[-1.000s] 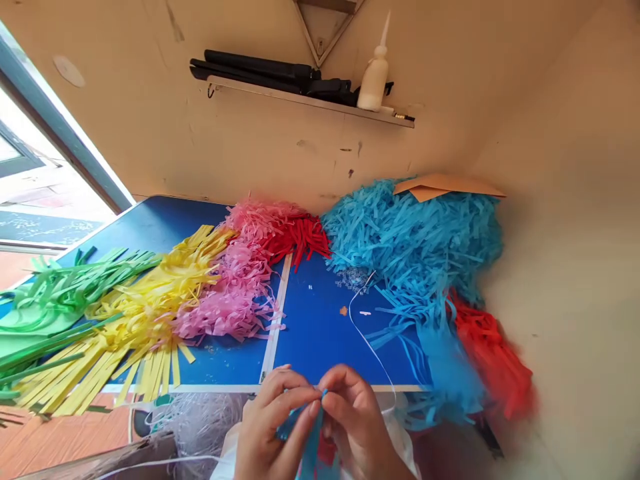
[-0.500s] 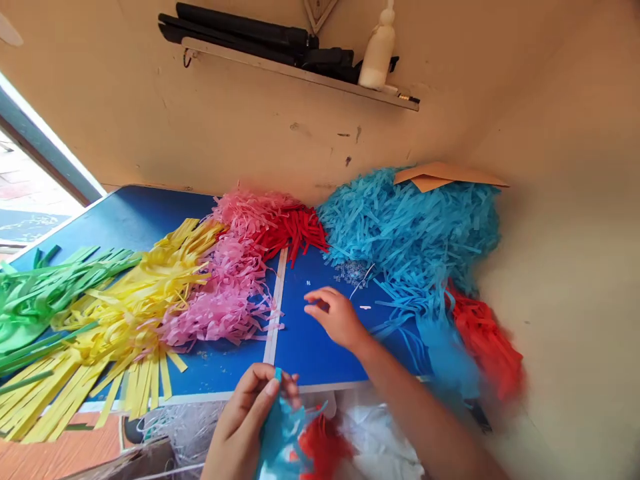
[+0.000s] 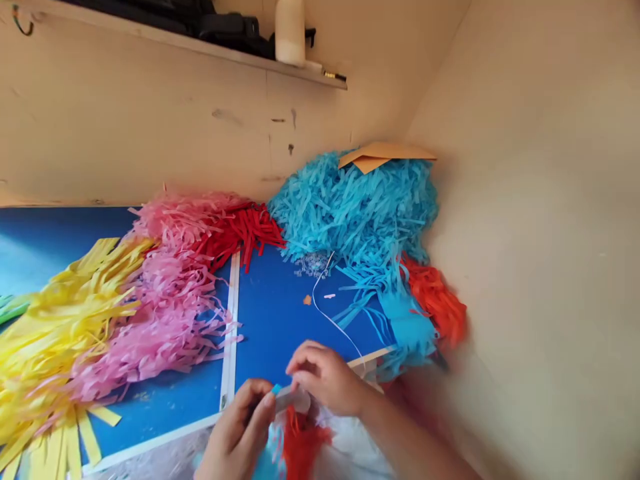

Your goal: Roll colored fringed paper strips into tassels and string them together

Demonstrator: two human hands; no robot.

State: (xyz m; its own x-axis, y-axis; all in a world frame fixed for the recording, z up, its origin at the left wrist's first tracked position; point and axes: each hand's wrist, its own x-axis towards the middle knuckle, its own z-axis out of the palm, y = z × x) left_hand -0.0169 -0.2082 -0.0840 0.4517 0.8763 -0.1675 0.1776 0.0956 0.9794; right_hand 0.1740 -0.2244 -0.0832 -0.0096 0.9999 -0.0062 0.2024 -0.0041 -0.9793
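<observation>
Low at the table's front edge, my left hand (image 3: 245, 427) pinches the folded top of a light blue fringed tissue strip (image 3: 270, 453). A small blue tip shows above its thumb. My right hand (image 3: 327, 380) is just to the right, its thumb and fingertips closed together close to that tip. A pale, blurred strip (image 3: 286, 399) spans the gap between both hands; its kind is unclear. Red fringed tissue (image 3: 303, 437) hangs below them, partly blurred. A thin white cord (image 3: 327, 312) curves over the blue table (image 3: 270, 307) and down behind my right hand.
Piles of yellow (image 3: 65, 320), pink (image 3: 165, 313), red (image 3: 245, 230) and light blue fringe (image 3: 355, 207) line the table. Brown paper (image 3: 385, 155) tops the blue pile. More red fringe (image 3: 440, 303) hangs right. Small clear bits (image 3: 313, 265) lie mid-table. A shelf (image 3: 200, 43) is on the wall.
My right hand has come down from over the table to my left fingertips. The pale strip now shows between them, and more cord is visible. The view has turned right.
</observation>
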